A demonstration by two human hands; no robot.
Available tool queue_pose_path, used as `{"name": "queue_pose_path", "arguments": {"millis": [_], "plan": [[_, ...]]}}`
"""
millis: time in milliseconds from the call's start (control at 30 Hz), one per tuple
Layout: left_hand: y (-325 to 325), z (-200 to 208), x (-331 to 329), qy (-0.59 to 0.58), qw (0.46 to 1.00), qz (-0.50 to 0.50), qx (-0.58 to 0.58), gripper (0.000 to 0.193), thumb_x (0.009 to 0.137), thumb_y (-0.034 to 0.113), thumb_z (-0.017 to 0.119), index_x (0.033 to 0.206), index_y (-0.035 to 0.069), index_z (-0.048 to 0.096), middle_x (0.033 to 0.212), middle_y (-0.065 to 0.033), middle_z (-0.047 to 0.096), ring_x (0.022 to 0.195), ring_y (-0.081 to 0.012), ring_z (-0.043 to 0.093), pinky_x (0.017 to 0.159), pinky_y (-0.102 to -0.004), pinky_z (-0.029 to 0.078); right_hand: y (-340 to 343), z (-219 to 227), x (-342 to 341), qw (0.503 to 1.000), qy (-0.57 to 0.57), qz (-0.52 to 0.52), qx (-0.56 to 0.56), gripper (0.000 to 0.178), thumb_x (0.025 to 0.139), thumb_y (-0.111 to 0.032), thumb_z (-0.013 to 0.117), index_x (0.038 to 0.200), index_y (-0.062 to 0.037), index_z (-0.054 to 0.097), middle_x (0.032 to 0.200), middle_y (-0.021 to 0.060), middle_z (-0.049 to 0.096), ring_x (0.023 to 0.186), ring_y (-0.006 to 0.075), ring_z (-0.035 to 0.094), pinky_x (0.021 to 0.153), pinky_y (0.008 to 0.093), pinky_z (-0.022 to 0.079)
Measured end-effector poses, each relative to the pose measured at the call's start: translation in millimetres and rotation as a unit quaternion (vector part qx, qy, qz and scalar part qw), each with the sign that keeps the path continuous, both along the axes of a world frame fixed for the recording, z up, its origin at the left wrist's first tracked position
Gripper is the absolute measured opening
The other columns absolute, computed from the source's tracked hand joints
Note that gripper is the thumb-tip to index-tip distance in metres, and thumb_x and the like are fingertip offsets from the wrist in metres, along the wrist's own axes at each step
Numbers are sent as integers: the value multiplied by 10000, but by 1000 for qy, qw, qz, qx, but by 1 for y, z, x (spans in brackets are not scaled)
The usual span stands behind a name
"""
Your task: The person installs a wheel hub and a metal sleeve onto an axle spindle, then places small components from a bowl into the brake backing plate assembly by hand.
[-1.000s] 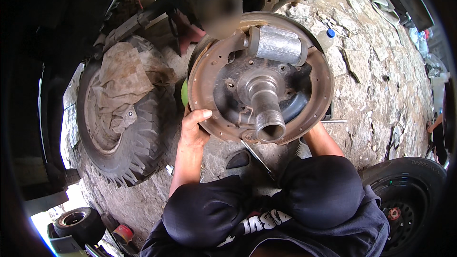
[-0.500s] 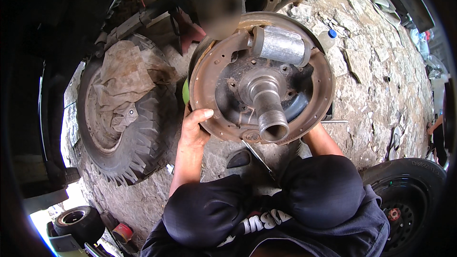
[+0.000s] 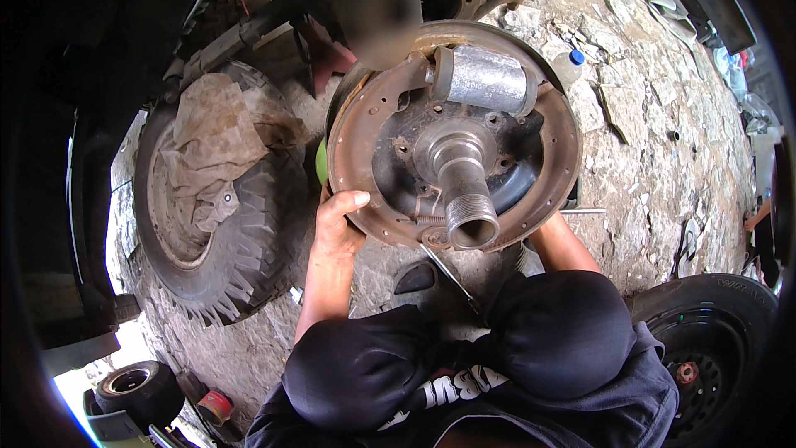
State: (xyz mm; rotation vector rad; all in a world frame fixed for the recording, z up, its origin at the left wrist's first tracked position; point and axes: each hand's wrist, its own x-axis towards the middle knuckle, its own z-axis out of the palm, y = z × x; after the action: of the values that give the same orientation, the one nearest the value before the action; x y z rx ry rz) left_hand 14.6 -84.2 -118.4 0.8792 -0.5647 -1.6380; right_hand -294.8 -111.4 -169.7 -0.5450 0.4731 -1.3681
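Straight ahead of the person, past the two dark-clothed knees (image 3: pixel 560 323), a round, rusty brake assembly (image 3: pixel 354 149) sits between the hands, its face tipped up toward the head. From its centre a hollow metal spindle (image 3: pixel 463 182) juts out, and this is the line that matters most: its long axis runs from the hub back toward the person, slanting slightly to the right, with the threaded open end nearest the knees. That end lies right of the left hand (image 3: pixel 338 228) and, as seen from above, closer to the right hand (image 3: pixel 549 236). The left hand is closed around the lower left edge, thumb laid flat on the front face and the other fingers out of sight behind. The right hand reaches behind the lower right edge; its fingers are hidden, so how far they are open, or what they grip, cannot be told. Beyond the spindle, a silver cylinder (image 3: pixel 485 81) lies crosswise at the top of the assembly, its right end a little lower. Below the bottom edge, a thin metal rod (image 3: pixel 450 275) slants toward the gap between the knees, and a treaded tyre (image 3: pixel 257 241) stands well to the left.
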Motion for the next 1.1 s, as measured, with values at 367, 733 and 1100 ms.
{"name": "queue_pose_path", "arguments": {"millis": [367,733,1100], "plan": [[-1,-19,7,13,1000,7,3,829,619,118,665,1407,-8,443,1264,-134,598,1159,-285,591,1009,-404,491,3,1,2,1000,-6,-3,-7,1138,713,-863,576,1448,-8,417,1347,108,566,1214,244,546,1075,431,421],[-2,-17,7,24,999,6,28,808,638,161,644,1402,-6,442,1281,-135,580,1187,-296,566,1024,-417,477,6,3,2,1000,-13,-7,-13,1146,711,-863,580,1454,-6,410,1352,108,562,1220,244,543,1079,431,418],[0,-19,7,1,1000,10,28,802,643,150,642,1405,0,442,1269,-129,579,1176,-289,567,1016,-407,475,8,3,6,1000,-20,-7,-19,1154,709,-862,583,1459,-4,403,1358,109,558,1225,245,540,1084,432,414]]}}
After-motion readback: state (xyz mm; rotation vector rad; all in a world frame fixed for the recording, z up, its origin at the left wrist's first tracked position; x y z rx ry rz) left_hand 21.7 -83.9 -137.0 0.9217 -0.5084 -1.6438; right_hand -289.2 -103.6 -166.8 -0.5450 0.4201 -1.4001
